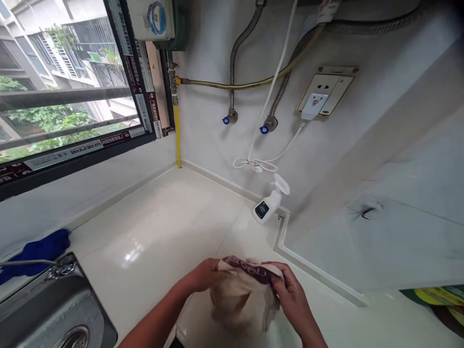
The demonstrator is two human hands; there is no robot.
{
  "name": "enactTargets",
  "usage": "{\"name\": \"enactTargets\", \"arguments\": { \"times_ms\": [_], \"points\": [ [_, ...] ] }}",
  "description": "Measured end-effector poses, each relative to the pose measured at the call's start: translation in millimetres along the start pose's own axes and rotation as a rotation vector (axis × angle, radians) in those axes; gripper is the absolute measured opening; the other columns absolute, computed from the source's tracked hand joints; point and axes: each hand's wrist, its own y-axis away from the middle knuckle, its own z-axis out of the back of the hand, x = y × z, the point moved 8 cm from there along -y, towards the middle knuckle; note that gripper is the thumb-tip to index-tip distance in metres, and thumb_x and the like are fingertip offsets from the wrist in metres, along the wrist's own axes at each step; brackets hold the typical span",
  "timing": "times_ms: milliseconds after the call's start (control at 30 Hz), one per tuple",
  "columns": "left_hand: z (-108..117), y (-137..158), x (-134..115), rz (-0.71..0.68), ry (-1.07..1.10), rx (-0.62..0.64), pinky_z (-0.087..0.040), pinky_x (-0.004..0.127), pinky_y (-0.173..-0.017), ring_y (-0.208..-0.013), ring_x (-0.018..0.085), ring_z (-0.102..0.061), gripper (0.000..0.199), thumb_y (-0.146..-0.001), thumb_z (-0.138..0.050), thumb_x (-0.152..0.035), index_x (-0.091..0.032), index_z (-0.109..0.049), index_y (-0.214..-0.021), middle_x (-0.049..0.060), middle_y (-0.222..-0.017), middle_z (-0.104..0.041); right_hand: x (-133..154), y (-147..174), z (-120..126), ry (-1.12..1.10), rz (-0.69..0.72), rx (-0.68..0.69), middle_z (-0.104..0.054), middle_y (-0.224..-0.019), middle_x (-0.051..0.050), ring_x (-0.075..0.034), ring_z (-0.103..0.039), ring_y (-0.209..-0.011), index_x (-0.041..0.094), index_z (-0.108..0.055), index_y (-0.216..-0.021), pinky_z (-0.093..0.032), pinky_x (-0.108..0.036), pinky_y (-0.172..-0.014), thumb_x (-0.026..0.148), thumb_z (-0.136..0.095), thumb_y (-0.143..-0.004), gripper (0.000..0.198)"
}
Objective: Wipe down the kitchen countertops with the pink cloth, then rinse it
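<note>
A beige cleaning cloth [239, 299] with a dark lettered band hangs between my hands, above the front part of the counter. It looks damp or stained brown in its lower folds. My left hand [207, 274] is closed on the cloth's upper left edge. At the upper right corner, my right hand [288, 287] grips it between thumb and fingers. Beyond the hands, a white spray bottle [268, 205] with a dark label stands near the wall corner, touched by neither hand.
A metal sink [54, 309] lies at lower left, with a blue cloth [45, 249] behind it. The pale counter [163, 208] runs back to the wall. Above it are a coiled white cable [259, 163], a socket [326, 92], pipes and a yellow gas pipe [177, 135]. The window [68, 72] is at left.
</note>
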Motion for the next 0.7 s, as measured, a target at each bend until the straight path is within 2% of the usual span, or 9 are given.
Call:
{"name": "enactTargets", "arguments": {
  "times_ms": [67,133,200,267,367,433,567,633,700],
  "points": [
    [9.4,4.2,10.0,0.002,0.062,-0.092,-0.054,0.036,-0.085,-0.095,0.026,-0.07,0.035,-0.079,-0.064,-0.046,-0.019,-0.075,-0.098,0.004,-0.099,-0.078,-19.9,-4.2,19.5,0.19,0.012,-0.101,-0.066,-0.118,-0.008,-0.025,-0.063,-0.105,0.024,-0.063,-0.117,-0.052,-0.035,-0.089,0.056,-0.058,-0.083,0.047],
    [21.9,10.8,26.7,0.036,0.134,-0.196,-0.054,0.036,-0.082,-0.091,0.026,-0.07,0.036,-0.078,-0.064,-0.046,-0.017,-0.072,-0.098,0.006,-0.097,-0.077,-48.4,-1.0,40.0,0.331,-0.008,-0.227,-0.06,-0.129,-0.011,-0.028,-0.059,-0.114,0.022,-0.061,-0.122,-0.052,-0.039,-0.089,0.059,-0.054,-0.082,0.054],
    [33.7,20.6,45.6,0.079,0.204,-0.308,-0.055,0.037,-0.082,-0.09,0.026,-0.071,0.04,-0.078,-0.064,-0.049,-0.016,-0.069,-0.101,0.008,-0.098,-0.077,-79.0,7.9,51.0,0.472,-0.05,-0.275,-0.058,-0.132,-0.013,-0.031,-0.056,-0.121,0.022,-0.061,-0.122,-0.05,-0.043,-0.091,0.061,-0.049,-0.084,0.055],
    [39.2,32.0,62.5,0.113,0.276,-0.392,-0.055,0.038,-0.086,-0.097,0.026,-0.071,0.051,-0.08,-0.06,-0.056,-0.015,-0.067,-0.109,0.011,-0.105,-0.077,-109.1,18.7,45.2,0.566,-0.116,-0.174,-0.064,-0.124,-0.011,-0.031,-0.06,-0.114,0.024,-0.063,-0.117,-0.048,-0.045,-0.09,0.062,-0.046,-0.086,0.051],
    [32.7,45.3,82.3,0.163,0.372,-0.423,-0.055,0.04,-0.091,-0.106,0.029,-0.07,0.065,-0.079,-0.061,-0.065,-0.014,-0.064,-0.119,0.015,-0.114,-0.075,-140.6,37.3,22.3,0.597,-0.225,0.006,-0.069,-0.106,-0.008,-0.028,-0.066,-0.096,0.025,-0.064,-0.107,-0.05,-0.041,-0.082,0.068,-0.049,-0.083,0.051],
    [22.5,49.0,92.2,0.199,0.411,-0.386,-0.056,0.042,-0.09,-0.107,0.031,-0.07,0.068,-0.073,-0.07,-0.065,-0.015,-0.065,-0.119,0.016,-0.117,-0.074,-145.2,44.2,12.2,0.594,-0.243,0.002,-0.068,-0.106,-0.009,-0.028,-0.066,-0.096,0.022,-0.062,-0.11,-0.05,-0.04,-0.081,0.071,-0.052,-0.08,0.058],
    [5.8,46.4,100.6,0.245,0.392,-0.279,-0.057,0.042,-0.085,-0.1,0.032,-0.072,0.077,-0.06,-0.081,-0.066,-0.015,-0.069,-0.115,0.015,-0.112,-0.076,-131.2,34.1,12.1,0.569,-0.161,-0.128,-0.058,-0.129,-0.015,-0.031,-0.058,-0.116,0.018,-0.051,-0.136,-0.05,-0.041,-0.089,0.067,-0.054,-0.081,0.074],
    [5.4,44.5,94.8,0.231,0.355,-0.271,-0.057,0.04,-0.081,-0.097,0.032,-0.072,0.079,-0.059,-0.08,-0.07,-0.014,-0.069,-0.114,0.015,-0.108,-0.077,-123.4,20.1,13.9,0.613,-0.116,-0.115,-0.051,-0.14,-0.013,-0.033,-0.052,-0.125,0.026,-0.052,-0.139,-0.048,-0.045,-0.094,0.061,-0.055,-0.081,0.068],
    [9.8,44.4,80.0,0.175,0.316,-0.284,-0.056,0.037,-0.08,-0.098,0.03,-0.071,0.074,-0.065,-0.075,-0.07,-0.014,-0.069,-0.114,0.014,-0.108,-0.076,-118.9,5.3,14.4,0.659,-0.109,-0.055,-0.047,-0.147,-0.008,-0.035,-0.049,-0.127,0.032,-0.062,-0.128,-0.045,-0.051,-0.097,0.054,-0.055,-0.08,0.054]
  ]
}}
